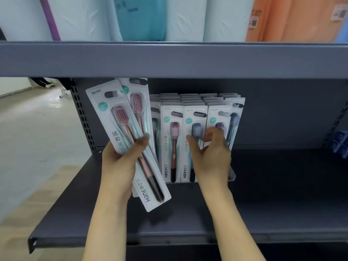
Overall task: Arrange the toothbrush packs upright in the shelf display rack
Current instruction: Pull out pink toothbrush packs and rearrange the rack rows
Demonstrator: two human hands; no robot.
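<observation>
Pale rolls (pixel 186 17) and orange packs (pixel 293 19) crowd the upper shelf (pixel 169 59).

Two hands are showing: left hand (pixel 120 162) at centre left of the frame, right hand (pixel 211 157) at centre. Two pink-brush toothbrush packs (pixel 124 140) are being held in the left hand, overlapping. One display rack (pixel 232 175) is sitting at frame centre; four front packs (pixel 172 140) are facing out along its front row, plus a fifth teal one half hidden at the left; rows are stacking behind, at least four deep, exact count not readable. Two grey shelves (pixel 282 194) are showing, upper and lower. One blue item (pixel 340 144) is sitting at the right edge. Up top, bagged goods are blurring together, count unclear.
</observation>
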